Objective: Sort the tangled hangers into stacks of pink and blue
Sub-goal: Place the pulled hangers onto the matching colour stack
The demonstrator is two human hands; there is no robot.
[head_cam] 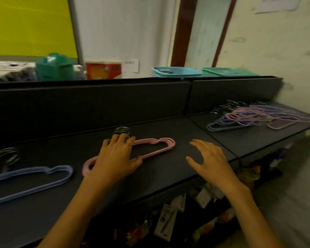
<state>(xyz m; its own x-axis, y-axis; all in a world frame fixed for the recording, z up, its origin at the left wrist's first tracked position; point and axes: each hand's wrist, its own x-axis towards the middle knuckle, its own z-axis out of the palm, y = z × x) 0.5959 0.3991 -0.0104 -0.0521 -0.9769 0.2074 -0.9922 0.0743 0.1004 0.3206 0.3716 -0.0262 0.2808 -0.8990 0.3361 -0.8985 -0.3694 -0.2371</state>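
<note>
From the head camera, the left hand (115,156) lies flat on the pink stack (154,146) in the middle of the dark worktop (177,169), fingers spread and straight, pressing rather than gripping; its fingertips reach toward the metal hooks (122,130) at the back. The right hand (210,162) hovers open just to the right of that stack, fingers relaxed, holding nothing. Whether it touches the worktop cannot be told. The blue stack (43,178) lies at the left, near the pink one but apart from it, its own hooks blurred behind it. The tangled pile (261,116) of pink and blue hangers sits well apart at the far right, so much of the sorting looks still to be done.

The risks, as I judge them: the pink stack lies near the front edge, so a careless sweep of either hand could push it off. Pulling one hanger from the pile could drag others along by their interlocked hooks and scatter them. In this dim light the pale pink and the lilac-blue look alike, so a hanger could land on the wrong stack.
</note>
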